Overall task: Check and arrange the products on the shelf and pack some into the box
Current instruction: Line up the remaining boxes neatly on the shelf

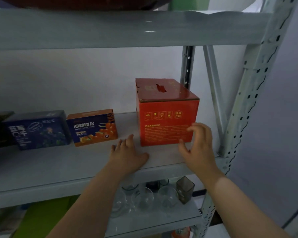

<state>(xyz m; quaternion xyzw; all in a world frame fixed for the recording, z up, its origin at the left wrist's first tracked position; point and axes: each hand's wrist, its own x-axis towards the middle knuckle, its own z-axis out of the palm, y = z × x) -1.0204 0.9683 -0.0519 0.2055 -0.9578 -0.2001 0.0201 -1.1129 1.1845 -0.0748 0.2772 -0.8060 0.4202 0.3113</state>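
Well left of the red carton (pixel 167 117) a dark blue box (pixel 36 129) stands on the shelf (pixel 59 165); I cannot read its white characters through the blur. Between it and the carton stands a smaller orange-and-blue box (pixel 93 127), printed 沙棘原浆 with a small NFC mark beside pictured orange berries.

My left hand (pixel 127 155) lies flat on the board just left of the carton's lower front corner, fingers straight, holding nothing.

The carton stands upright at the right end of the shelf, near the upright post. Its front carries a row of handling icons (umbrella and glass among them), a round 检验合格 stamp and fine print too small to read. I judge it stiff corrugated board, glossy and so a little slippery, and possibly heavy. The top handle slot looks torn, so I would clamp both side walls low down.

My right hand (pixel 198 148) is at the carton's lower right front corner, fingers spread and loosely curved, not gripping.
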